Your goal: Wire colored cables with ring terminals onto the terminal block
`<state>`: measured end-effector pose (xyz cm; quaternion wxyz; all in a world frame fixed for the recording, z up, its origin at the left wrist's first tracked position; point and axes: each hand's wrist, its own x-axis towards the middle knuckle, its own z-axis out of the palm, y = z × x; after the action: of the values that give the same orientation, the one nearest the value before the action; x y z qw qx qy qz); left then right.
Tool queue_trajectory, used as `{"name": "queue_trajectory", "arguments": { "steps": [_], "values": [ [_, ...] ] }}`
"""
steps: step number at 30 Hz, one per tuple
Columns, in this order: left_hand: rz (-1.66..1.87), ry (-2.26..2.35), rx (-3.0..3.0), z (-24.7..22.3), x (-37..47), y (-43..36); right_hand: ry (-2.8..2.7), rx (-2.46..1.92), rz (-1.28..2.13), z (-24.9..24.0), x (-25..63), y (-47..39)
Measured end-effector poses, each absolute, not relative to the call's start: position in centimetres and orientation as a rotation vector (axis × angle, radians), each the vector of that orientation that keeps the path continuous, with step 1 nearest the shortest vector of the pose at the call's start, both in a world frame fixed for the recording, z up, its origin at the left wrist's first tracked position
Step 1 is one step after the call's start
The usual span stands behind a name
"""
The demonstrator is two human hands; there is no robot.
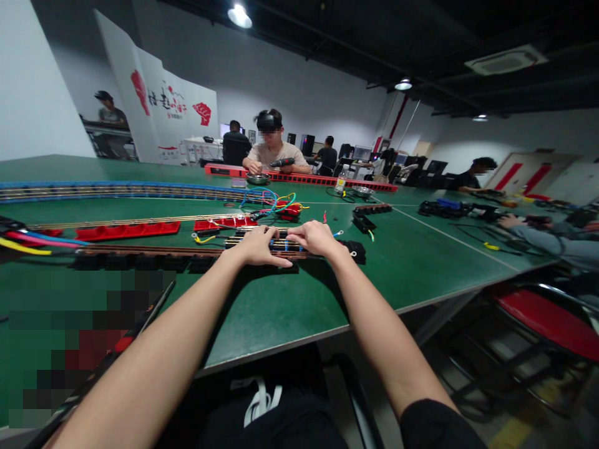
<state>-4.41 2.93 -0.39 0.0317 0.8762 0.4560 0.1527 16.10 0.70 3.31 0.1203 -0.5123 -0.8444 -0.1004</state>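
Both my arms reach forward over the green table [290, 305]. My left hand [259, 245] and my right hand [312, 237] rest side by side on a long black terminal strip with brass rails [154, 257], fingers pressed down on its right end. The fingertips nearly meet over the strip. Whether either hand pinches a small part is hidden by the fingers. Red terminal strips [126, 231] lie just beyond, with a bundle of coloured wires [276, 202] behind the hands.
A long blue strip [116, 189] runs across the far table. A black block [369, 218] lies to the right. A person in a headset [271, 146] works opposite; another person's sleeve [547, 240] rests at right. A red chair [547, 321] stands beyond the table edge.
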Motion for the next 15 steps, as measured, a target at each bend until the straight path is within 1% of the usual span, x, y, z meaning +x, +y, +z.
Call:
{"name": "queue_trajectory", "arguments": {
  "steps": [6, 12, 15],
  "values": [
    [0.484, 1.381, 2.71, -0.5, -4.4, 3.0, -2.481, -1.479, -0.313, 2.8, 15.7, 0.6],
    [0.465, 1.402, 2.695, -0.3, -4.4, 2.7, -2.184, -1.326, -0.156, 2.8, 17.3, 1.1],
    [0.467, 1.406, 2.686, -0.2, -4.4, 2.7, -1.88, -1.195, -0.078, 3.1, 18.6, 1.7]
  ]
}}
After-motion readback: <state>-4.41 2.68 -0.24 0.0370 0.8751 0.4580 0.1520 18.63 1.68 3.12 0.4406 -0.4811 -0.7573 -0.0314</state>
